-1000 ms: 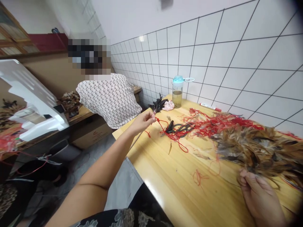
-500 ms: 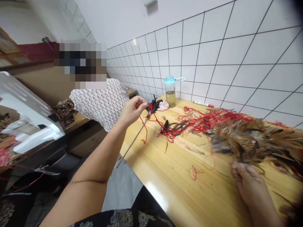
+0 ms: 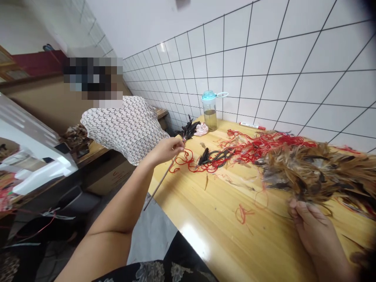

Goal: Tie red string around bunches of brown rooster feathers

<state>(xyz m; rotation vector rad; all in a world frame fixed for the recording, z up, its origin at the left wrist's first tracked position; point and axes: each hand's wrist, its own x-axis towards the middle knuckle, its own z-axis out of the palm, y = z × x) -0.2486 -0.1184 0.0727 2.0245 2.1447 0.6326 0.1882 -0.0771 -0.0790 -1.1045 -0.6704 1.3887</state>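
Note:
My left hand (image 3: 167, 150) is closed around a thin wooden stick (image 3: 157, 185) tipped with dark feathers (image 3: 188, 131), held at the table's far left edge. Red thread (image 3: 188, 161) loops from that hand across the wooden table (image 3: 211, 219) to a red tangle (image 3: 258, 147). At the lower right, my right hand (image 3: 315, 231) rests on the table with its fingers curled at the near edge of a big pile of brown feathers (image 3: 317, 172). Whether they hold any feathers is hidden.
A bottle with a teal lid (image 3: 210, 111), a pink scrunchie (image 3: 201, 129) and a red marker (image 3: 252, 126) stand by the tiled wall. Black scissors (image 3: 214, 156) lie in the thread. Another person in a patterned top (image 3: 126, 127) sits beyond the table. White foam (image 3: 29, 149) is on the left.
My left hand rose and drew the stick and thread toward me, then dropped back to the table edge. The thread has slackened into loops. My right hand stays at the feather pile.

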